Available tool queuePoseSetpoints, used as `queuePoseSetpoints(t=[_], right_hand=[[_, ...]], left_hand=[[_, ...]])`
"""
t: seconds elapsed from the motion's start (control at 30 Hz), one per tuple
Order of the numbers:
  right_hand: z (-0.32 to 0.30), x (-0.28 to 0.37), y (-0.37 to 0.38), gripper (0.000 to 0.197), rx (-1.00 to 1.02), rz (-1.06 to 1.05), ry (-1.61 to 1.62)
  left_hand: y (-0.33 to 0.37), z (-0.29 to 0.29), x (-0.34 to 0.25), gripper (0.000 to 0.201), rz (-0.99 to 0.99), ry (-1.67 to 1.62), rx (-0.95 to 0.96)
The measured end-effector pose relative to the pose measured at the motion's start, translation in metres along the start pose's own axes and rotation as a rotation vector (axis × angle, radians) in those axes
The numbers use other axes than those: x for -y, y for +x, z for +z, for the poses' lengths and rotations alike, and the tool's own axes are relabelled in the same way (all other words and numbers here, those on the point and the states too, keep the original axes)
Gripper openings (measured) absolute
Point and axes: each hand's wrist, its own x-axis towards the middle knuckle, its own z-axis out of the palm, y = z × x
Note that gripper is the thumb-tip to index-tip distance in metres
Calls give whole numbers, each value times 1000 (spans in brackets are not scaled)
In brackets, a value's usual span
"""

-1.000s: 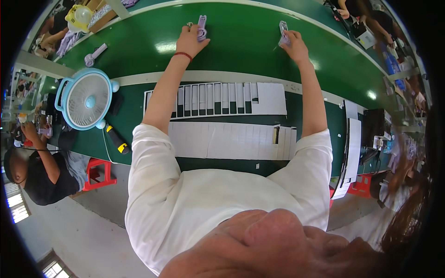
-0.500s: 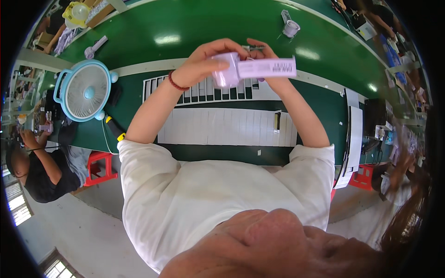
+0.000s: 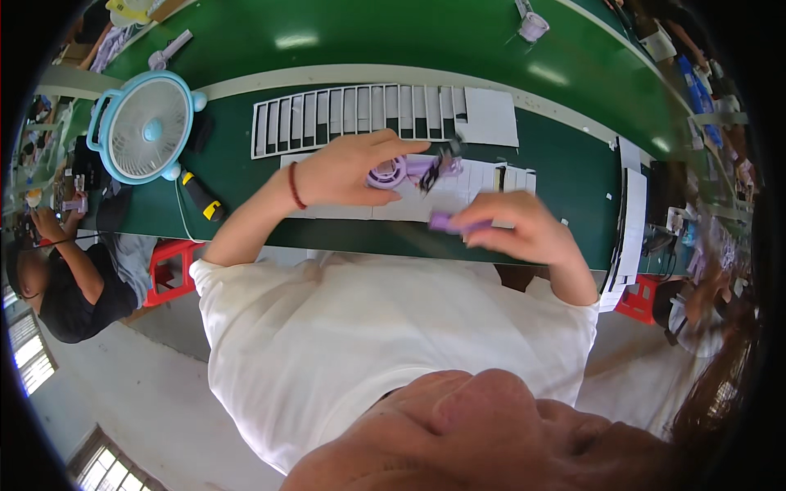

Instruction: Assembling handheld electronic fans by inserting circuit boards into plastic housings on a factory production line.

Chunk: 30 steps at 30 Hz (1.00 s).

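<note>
My left hand [image 3: 348, 170], a dark red bracelet at its wrist, is closed round the round head of a lilac handheld fan [image 3: 386, 173]. The fan's handle points right, with dark, blurred parts [image 3: 442, 166] sticking out of it. Lower and to the right, my right hand [image 3: 524, 227] pinches a lilac handle cover [image 3: 444, 222], apart from the fan and smeared by motion. Beneath both hands lies a row of white strips [image 3: 344, 211] on the dark green mat. Beyond it sits a white slotted frame [image 3: 286, 123].
A blue desk fan [image 3: 147, 127] and a black-and-yellow tool handle [image 3: 201, 196] are at the left. Farther back lie two lilac handheld fans [image 3: 170, 51], [image 3: 533, 27]. White boards [image 3: 629, 221] stack at the right edge. Another person [image 3: 74, 278] sits at the left.
The lilac cover has come away from the fan, and my right hand has carried it down toward me. My left hand has lowered with the fan, whose dark inner parts now show.
</note>
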Motion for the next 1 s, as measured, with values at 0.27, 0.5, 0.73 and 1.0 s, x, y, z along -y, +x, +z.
queuePoseSetpoints(t=[0.27,0.5,0.73,1.0], right_hand=[[-7,-44,-8,29,-286,443,142],[12,-75,5,27,-407,451,27],[3,-82,9,28,-399,427,21],[12,-90,9,24,-428,375,8]], left_hand=[[2,69,9,43,213,74,-247],[6,81,8,35,321,393,-330],[9,71,-6,56,215,551,-292],[18,71,1,32,210,428,-269]])
